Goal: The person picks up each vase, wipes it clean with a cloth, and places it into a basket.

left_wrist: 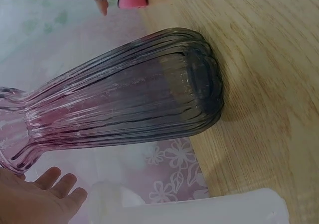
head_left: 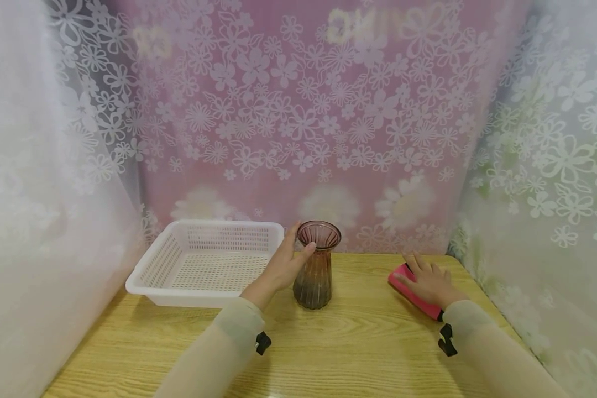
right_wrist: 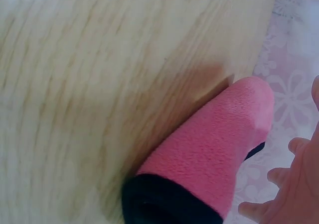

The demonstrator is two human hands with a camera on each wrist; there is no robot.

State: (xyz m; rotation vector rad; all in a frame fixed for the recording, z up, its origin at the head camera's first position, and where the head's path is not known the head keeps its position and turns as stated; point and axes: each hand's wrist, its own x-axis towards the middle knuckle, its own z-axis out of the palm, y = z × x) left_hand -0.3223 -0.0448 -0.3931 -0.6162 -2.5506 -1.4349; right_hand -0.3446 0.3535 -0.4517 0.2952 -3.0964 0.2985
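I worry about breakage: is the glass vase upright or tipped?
Upright: in the head view, the glass vase stands base-down on the wood-grain table, mouth facing up.

A pink sheet [head_left: 303, 138] hangs at the back, covered in white flowers [head_left: 254, 66], with big blurry daisies [head_left: 410, 199] low down and pale yellow letters [head_left: 335, 26] up high. Whitish sheets [head_left: 552, 177] with flowers hang on both sides. The desk [head_left: 363, 354] is yellow wood with wavy lines. The light is soft.
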